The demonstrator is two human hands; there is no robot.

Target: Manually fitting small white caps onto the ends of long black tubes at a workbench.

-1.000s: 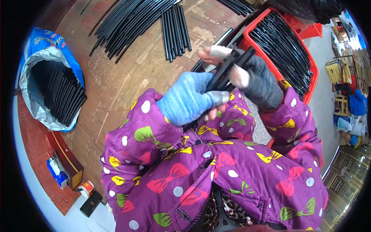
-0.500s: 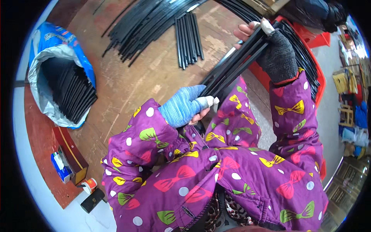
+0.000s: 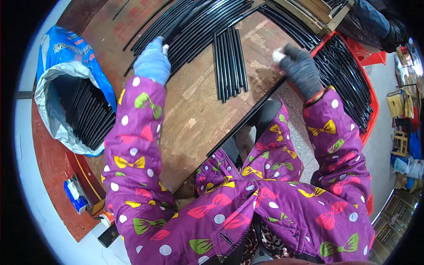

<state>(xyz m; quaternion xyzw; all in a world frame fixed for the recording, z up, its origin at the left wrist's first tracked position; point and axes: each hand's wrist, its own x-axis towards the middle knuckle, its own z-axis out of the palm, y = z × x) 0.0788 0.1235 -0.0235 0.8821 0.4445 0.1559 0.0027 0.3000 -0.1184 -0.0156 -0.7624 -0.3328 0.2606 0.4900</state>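
Left hand [image 3: 152, 65] in a blue knit glove, stretched out across the wooden table [image 3: 194, 115], resting on the near end of the big pile of black rods [image 3: 194, 22] at the far left of the table. Fingers curl down over the rod ends, one pale fingertip showing; can't tell if it actually grips a rod or just presses on them.

Right hand [image 3: 300, 68] in a dark grey glove at the table's right edge, fingers bent, a pale fingertip poking out at the far side. Can't tell whether it grips anything. It sits just beside the red crate [image 3: 369, 106], which is packed with more black rods and stands off the table to the right.

Small bundle of black rods [image 3: 229, 62] lies flat on the table between the two hands, touching neither, closer to the right hand. Rods run roughly away from the person, ends about even.

Blue and white sack [image 3: 66, 57] at far left, open, full of black rods, well apart from both hands. Purple bow-print sleeves on both arms. Blue box [image 3: 75, 196] at the lower left.
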